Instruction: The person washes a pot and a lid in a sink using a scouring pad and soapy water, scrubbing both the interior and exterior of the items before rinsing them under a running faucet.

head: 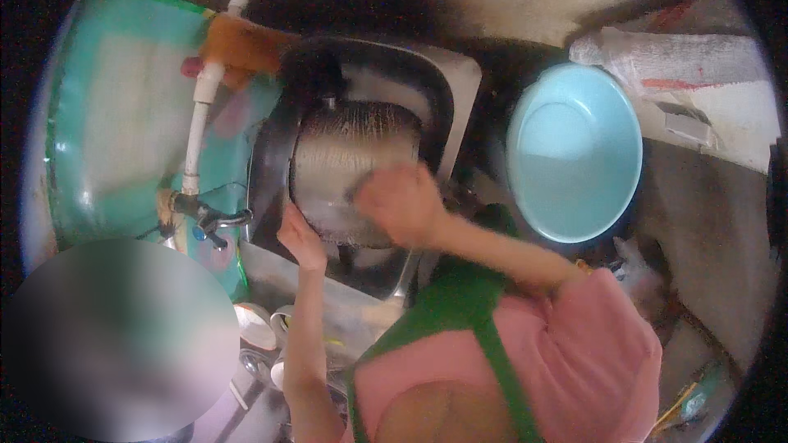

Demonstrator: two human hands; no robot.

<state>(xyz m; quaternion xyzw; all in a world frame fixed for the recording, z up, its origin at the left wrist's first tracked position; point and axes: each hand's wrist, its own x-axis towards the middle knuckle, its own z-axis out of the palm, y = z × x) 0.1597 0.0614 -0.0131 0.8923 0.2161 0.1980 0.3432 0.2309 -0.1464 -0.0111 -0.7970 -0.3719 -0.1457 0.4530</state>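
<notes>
A large metal pot [351, 160], with wet streaks down its dull side, rests in a stainless steel sink [466, 83] before me. My left hand [303, 239] grips the pot's near left edge; its fingertips are partly hidden against the metal. Across the pot's near right part lies my right hand [403, 203], blurred by motion and curled into a loose fist. A small dark scrubber [356, 187] shows at its fingers, pressed against the pot wall. The blur hides the scrubber's exact kind.
Left of the sink, a tap [212, 221] hangs from a white pipe [200, 123] before a large green container [68, 135]. An orange cloth [246, 43] drapes over the pipe. Bowls [255, 325] stand near my left forearm. At right are a light-blue basin [575, 197] and a white sack [683, 55].
</notes>
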